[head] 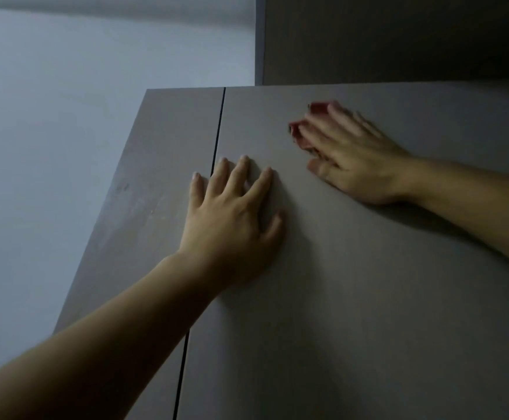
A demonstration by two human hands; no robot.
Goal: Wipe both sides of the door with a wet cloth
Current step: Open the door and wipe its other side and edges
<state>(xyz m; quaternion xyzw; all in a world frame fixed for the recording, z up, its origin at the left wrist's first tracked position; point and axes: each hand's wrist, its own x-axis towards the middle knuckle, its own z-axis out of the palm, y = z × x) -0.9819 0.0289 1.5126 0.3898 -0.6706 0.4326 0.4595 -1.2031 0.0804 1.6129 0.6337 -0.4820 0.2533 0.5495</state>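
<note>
A grey-brown door panel (368, 268) fills the right and lower part of the head view. My right hand (353, 159) lies flat near the door's top edge, fingers straight, pressing a red cloth (300, 133) against the surface; the hand is blurred by motion and covers most of the cloth. My left hand (232, 219) rests spread and flat on the door just right of the dark vertical gap (217, 147), its little finger reaching across it.
A second grey panel (156, 192) with faint smears sits left of the gap. A pale wall (65, 116) lies beyond to the left. Above the door top is a dark recess (398, 37) with a vertical frame strip (259, 40).
</note>
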